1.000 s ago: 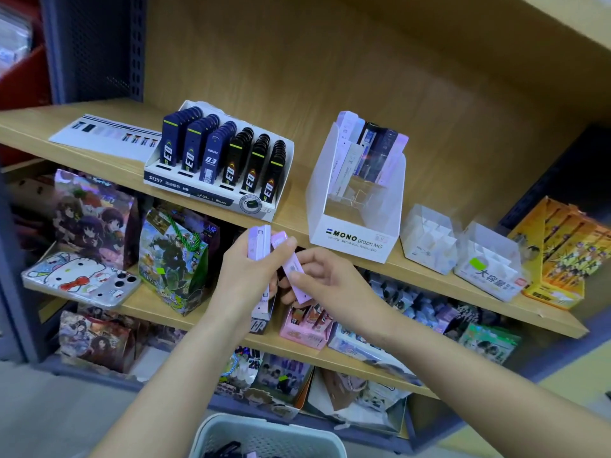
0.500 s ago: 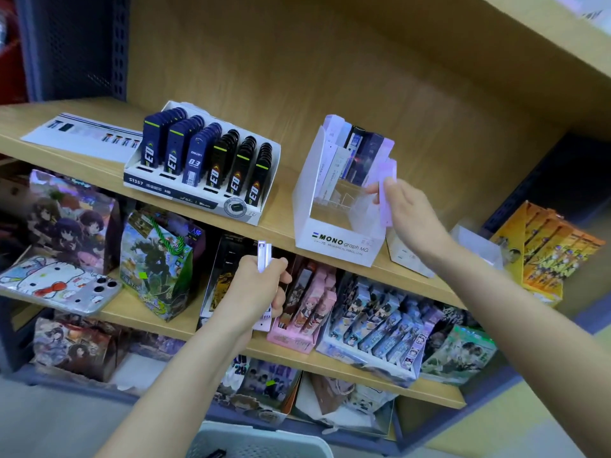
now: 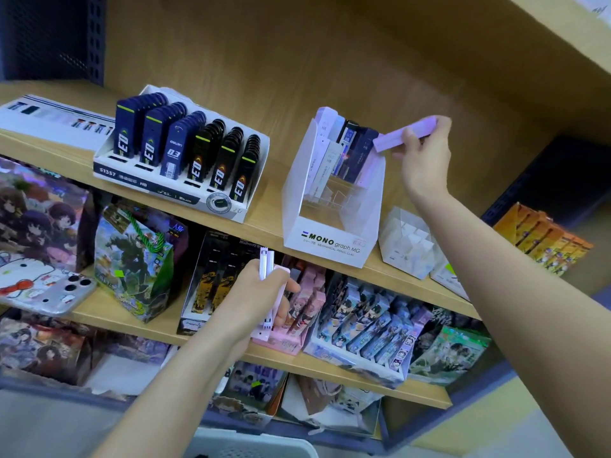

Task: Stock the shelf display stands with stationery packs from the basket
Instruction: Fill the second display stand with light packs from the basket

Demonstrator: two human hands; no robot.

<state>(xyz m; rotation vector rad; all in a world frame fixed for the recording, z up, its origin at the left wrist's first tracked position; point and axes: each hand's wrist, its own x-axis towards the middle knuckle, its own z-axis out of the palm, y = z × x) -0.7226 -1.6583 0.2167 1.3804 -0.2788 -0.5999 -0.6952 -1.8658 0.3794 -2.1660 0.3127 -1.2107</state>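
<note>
- since half a second ago the right hand [image 3: 426, 153] has lifted its lilac pack [image 3: 407, 132] higher; it now tilts over the back right corner of the mono stand [image 3: 330, 241], at two o'clock from it.
- fingers and thumb pinch that pack near its upper end.
- left hand [image 3: 254, 302] stays low, at seven o'clock of the stand, curled round a few upright white packs [image 3: 266, 263].
- dark lead-case tray [image 3: 172, 183] sits at nine o'clock of the stand, on the same wooden shelf [image 3: 264, 219].
- basket [image 3: 251, 442] rim shows at six o'clock, by the bottom edge.
</note>
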